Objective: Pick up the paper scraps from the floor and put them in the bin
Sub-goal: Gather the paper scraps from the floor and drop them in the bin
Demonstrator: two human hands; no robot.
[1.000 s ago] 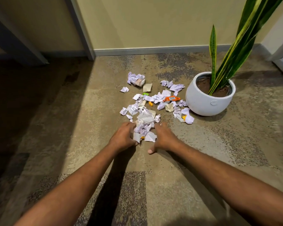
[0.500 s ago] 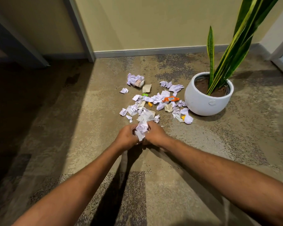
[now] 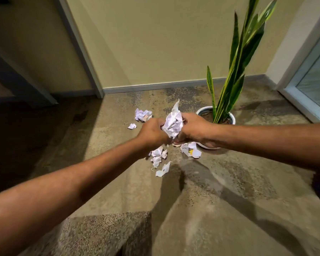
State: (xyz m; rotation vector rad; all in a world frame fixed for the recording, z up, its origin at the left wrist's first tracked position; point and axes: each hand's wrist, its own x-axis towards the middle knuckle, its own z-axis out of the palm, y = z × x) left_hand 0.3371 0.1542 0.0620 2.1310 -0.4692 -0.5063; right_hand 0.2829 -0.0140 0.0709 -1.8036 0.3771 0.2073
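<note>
My left hand point(image 3: 152, 131) and right hand point(image 3: 193, 127) both clamp one paper wad point(image 3: 173, 123), fingers curled tight; loose scraps point(image 3: 158, 154) on carpet point(image 3: 229, 182) below.

Crumpled, seemingly printed white paper wad point(image 3: 173, 124) held aloft; loose scraps point(image 3: 158, 154) below.

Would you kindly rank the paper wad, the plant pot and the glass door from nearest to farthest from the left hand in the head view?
1. The paper wad: in the left hand grip.
2. The plant pot: on the floor, to the right.
3. The glass door: far right edge.
</note>
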